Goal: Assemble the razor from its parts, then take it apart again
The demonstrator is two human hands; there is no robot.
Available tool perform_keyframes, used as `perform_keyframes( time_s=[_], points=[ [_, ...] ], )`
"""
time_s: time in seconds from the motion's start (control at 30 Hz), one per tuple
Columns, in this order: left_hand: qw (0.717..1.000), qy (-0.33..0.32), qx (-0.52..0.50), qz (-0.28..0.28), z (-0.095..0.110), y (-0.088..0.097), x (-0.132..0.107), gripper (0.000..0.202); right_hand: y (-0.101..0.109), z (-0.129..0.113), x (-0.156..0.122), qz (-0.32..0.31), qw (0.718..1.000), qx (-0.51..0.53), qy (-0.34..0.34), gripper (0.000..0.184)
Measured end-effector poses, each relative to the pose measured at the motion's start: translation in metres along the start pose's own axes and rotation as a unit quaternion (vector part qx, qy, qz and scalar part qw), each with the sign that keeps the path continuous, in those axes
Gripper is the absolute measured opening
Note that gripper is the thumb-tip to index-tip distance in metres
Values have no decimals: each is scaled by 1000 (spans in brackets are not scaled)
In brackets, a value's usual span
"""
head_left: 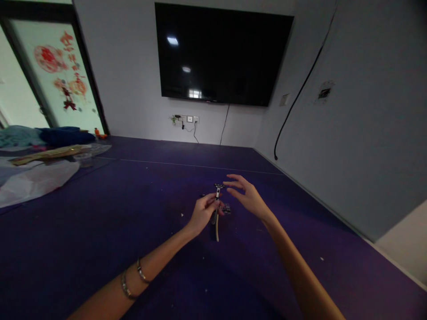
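My left hand (204, 210) is closed around the handle of a razor (218, 192), held upright with its wide dark head at the top. My right hand (247, 195) is beside the razor head, fingers spread and apart, the fingertips close to the head's right end; whether they touch it I cannot tell. Below my left hand a thin, curved, pale strip (217, 231) shows on the purple surface. Just right of my left fingers is a small dark object with light marks (227, 208), its kind unclear. Part of the razor handle is hidden by my fingers.
The purple surface (140, 249) spreads widely, dotted with small white scraps. Far left are a white plastic bag (40, 180), a clear cup (83, 160) and dark blue cloth (66, 136). A black cable (296, 95) hangs on the right wall, and a television (223, 53) is mounted ahead.
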State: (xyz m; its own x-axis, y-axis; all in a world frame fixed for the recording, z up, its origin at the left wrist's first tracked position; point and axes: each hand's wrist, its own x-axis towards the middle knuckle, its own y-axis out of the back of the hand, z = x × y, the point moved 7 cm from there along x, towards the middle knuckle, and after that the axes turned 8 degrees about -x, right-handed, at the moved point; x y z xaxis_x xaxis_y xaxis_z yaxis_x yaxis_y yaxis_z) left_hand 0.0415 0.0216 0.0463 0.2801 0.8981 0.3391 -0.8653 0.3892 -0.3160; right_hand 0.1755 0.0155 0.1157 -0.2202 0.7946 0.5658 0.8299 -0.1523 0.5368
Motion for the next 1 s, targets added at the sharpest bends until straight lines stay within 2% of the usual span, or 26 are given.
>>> perform_keyframes(
  time_s=[0.07, 0.13, 0.2, 0.27, 0.37, 0.47, 0.67, 0.77, 0.87, 1.0],
  points=[
    [1000, 2, 0, 5, 6, 4, 5, 30, 1, 8, 0, 0, 1000, -21, -19, 35],
    [1000, -2, 1, 8, 14, 8, 9, 29, 0, 14, 1, -7, 998, -52, -37, 25],
    [1000, -10, 8, 11, 22, 11, 12, 27, -6, 15, 0, -37, 996, -68, -47, 20],
    [1000, -16, 16, 13, 27, 14, 14, 27, -16, 13, -1, -77, 994, -54, -56, 21],
    [1000, -17, 17, 8, 30, 16, 16, 27, -33, 15, -4, -129, 985, 19, -112, 26],
    [1000, -3, -9, -15, 28, 15, 17, 29, -49, 19, -11, -168, 963, 113, -180, 30],
    [997, 32, -45, -60, 32, 7, 14, 32, -69, 5, -20, -236, 925, 254, -155, 35],
    [995, 53, -48, -71, 36, 3, 12, 34, -73, 2, -21, -238, 918, 279, -150, 33],
    [992, 59, -61, -89, 38, -1, 12, 34, -74, -1, -21, -215, 916, 299, -161, 30],
    [993, 55, -20, -99, 40, 8, 20, 32, -72, -1, -19, -168, 918, 295, -207, 31]
  ],
)
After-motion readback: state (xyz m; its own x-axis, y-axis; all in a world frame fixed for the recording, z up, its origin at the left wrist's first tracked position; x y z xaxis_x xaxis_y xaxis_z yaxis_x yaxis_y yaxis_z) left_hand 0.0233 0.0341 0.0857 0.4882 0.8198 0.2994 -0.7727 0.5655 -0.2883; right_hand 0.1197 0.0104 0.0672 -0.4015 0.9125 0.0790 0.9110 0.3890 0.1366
